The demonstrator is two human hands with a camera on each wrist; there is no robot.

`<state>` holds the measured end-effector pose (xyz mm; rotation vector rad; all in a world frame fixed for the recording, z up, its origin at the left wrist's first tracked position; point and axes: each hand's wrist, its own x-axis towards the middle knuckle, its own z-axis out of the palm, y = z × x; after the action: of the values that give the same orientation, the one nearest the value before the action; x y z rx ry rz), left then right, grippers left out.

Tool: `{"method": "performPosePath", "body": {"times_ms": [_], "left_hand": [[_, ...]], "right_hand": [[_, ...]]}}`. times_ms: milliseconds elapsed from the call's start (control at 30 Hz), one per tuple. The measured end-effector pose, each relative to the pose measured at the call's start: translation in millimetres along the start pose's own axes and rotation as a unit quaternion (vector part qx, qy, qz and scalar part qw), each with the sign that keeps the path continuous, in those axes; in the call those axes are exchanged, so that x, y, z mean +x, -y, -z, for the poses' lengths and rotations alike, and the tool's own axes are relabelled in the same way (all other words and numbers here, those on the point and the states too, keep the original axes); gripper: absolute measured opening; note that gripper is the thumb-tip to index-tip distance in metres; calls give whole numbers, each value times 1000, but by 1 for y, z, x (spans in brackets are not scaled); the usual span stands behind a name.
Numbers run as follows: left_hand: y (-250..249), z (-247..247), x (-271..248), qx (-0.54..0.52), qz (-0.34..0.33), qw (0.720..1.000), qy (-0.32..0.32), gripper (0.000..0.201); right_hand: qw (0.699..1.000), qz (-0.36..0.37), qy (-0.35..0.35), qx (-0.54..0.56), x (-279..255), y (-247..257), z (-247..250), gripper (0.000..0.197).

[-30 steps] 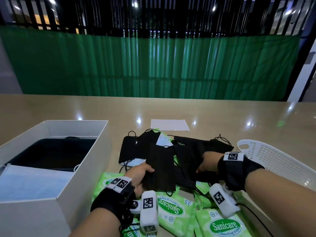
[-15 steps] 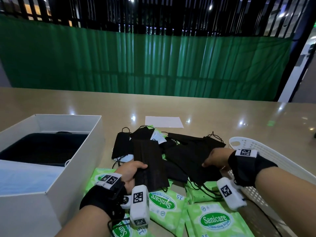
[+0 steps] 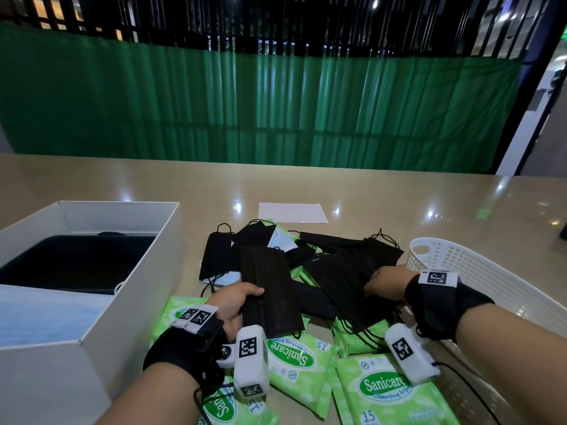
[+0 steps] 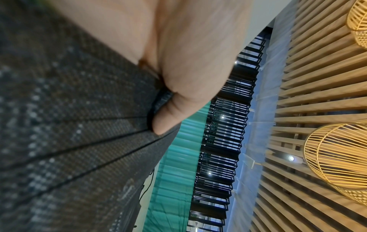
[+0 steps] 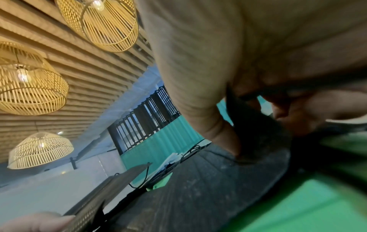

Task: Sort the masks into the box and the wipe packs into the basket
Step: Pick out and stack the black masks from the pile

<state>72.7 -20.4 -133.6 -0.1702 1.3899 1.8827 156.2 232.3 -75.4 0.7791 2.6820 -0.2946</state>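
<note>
Left grip: my left hand point(image 3: 234, 305) pinches a black mask point(image 3: 268, 289) by its near left edge, thumb on top; in the left wrist view the thumb point(image 4: 168, 116) presses into the pleated cloth.
Right grip: my right hand point(image 3: 388, 283) has its fingers curled into a bunch of black masks point(image 3: 346, 283), just on the basket side of the first mask.
What changed: against a second ago the left-hand mask sits a little closer to the box, and the right-hand bunch has been drawn out of the heap toward me, away from the box. Both hands now have their loads free of the pile, so I judge the carry to the box comes next.
Mask heap: more black masks point(image 3: 362, 245) and a pale one point(image 3: 282, 242) lie in a loose heap on the counter point(image 3: 399, 207), between box and basket.
Wipe packs: the green wipe packs point(image 3: 294, 360) lie on the counter nearer me than the heap, partly under the masks I hold, just beside the box's near right corner. None is gripped.
Box: the white box point(image 3: 135, 289) already holds something dark at its far end and a pale blue sheet at its near end; I cannot make out separate masks in there.
Basket: the white basket point(image 3: 478, 271), on the far side of the heap from the box, shows no wipe packs in the part I can see.
Paper: a white sheet of paper point(image 3: 291, 212) lies beyond the heap, farther from me than the box.
</note>
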Motion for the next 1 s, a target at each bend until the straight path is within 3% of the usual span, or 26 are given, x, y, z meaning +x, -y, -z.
{"method": "performPosePath", "body": {"times_ms": [167,300,433,500,600,667,767,867,967,1000], "left_hand": [[-1,-1,-3,6,2,1000,-4,21],[-1,-2,-6,8,5,1000,-6,21],[-1,-3,-5,0,2,1000,-9,21],[-2,-4,-5,-3,0,1000,-12,21],[-1,-3,-4,-9,5,1000,-12,23],[-1,-2,-4,-13,11,1000,-13,24],[-2,-2,-3,-13,13,1000,-8,24],[-2,-2,-3,-16,12,1000,-6,25],[-2,-3,-5,-11,14,1000,-6,25],[-2,-3,-5,-10,13,1000,-5,25]], "right_hand": [[996,-44,-25,71,-3,0,-1,67],[989,2,-36,142,5,-5,-2,23],[958,73,-131,244,6,-3,8,21],[958,54,-160,234,7,-3,16,21],[971,-6,-111,209,3,-6,23,35],[989,1,-54,135,1,-7,15,38],[994,-15,-7,108,-1,-3,3,40],[989,-22,-25,147,12,-9,-2,43],[968,-10,-49,244,22,-15,-7,24],[959,-4,-62,275,23,-16,-8,27]]}}
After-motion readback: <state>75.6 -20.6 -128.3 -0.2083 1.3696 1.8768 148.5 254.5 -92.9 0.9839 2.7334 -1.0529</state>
